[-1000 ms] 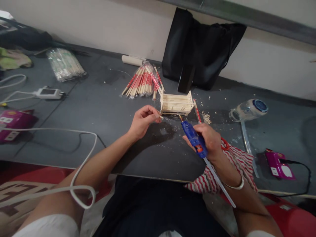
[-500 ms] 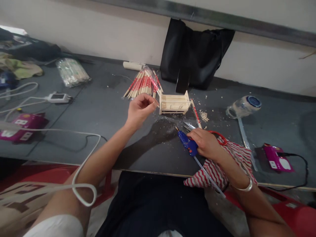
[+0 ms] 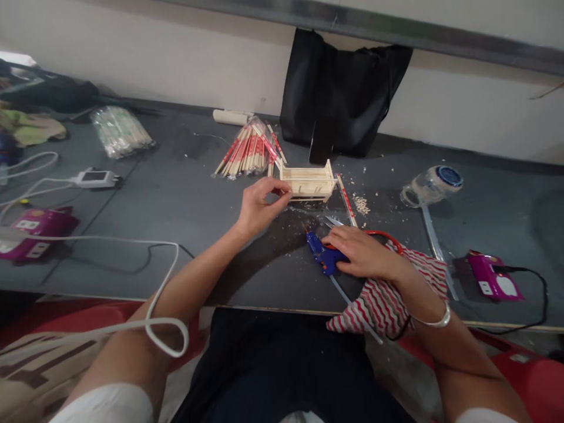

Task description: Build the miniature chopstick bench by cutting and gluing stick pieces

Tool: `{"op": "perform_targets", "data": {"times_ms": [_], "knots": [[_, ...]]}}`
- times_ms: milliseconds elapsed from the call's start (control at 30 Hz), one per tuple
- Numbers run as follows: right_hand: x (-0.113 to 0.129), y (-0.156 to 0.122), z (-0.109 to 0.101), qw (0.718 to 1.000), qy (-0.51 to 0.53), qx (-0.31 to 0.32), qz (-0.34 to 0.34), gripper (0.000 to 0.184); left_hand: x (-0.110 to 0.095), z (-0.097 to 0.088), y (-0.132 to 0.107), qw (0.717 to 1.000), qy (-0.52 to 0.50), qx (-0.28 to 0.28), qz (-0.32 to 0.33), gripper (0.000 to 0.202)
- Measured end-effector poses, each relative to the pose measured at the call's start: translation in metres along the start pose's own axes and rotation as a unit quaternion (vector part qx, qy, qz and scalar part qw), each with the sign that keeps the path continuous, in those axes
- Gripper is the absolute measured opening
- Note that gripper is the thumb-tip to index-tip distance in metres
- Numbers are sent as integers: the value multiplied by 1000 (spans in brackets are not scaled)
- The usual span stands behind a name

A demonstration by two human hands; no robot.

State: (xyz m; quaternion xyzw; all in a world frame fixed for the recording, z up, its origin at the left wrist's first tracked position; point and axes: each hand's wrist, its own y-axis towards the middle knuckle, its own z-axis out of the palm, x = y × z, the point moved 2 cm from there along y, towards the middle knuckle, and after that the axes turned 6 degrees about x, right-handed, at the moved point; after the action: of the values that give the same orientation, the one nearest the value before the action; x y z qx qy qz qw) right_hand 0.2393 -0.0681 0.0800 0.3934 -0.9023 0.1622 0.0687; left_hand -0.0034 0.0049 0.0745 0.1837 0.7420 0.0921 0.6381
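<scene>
Grey desk (image 3: 176, 194) runs along a pale wall, littered with wood crumbs. I see my left hand (image 3: 258, 207) pinched on the small slatted wooden crate (image 3: 305, 180), and my right hand (image 3: 361, 254) lying flat over one blue plastic glue gun (image 3: 321, 254) beside a red-striped cloth (image 3: 388, 299). Two bundles of chopsticks (image 3: 249, 150) lie behind.

Glue gun lowered; left hand moved to frame.
Right hand (image 3: 363, 254) has brought the glue gun (image 3: 323, 257) down flat onto the table (image 3: 176, 194) at centre; left hand (image 3: 259, 205) now pinches the wooden frame (image 3: 306, 180).
</scene>
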Motion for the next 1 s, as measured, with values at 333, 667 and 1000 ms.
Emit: {"op": "perform_targets", "data": {"times_ms": [333, 667, 1000], "knots": [[9, 35, -30, 957, 53, -267, 102, 20, 1, 4, -4, 993, 102, -13, 49, 6], [14, 91, -22, 940, 35, -305, 151, 20, 10, 3, -3, 989, 140, -23, 29, 6], [9, 97, -15, 935, 62, -299, 180, 16, 15, 3, -1, 998, 55, 10, -4, 8]]}}
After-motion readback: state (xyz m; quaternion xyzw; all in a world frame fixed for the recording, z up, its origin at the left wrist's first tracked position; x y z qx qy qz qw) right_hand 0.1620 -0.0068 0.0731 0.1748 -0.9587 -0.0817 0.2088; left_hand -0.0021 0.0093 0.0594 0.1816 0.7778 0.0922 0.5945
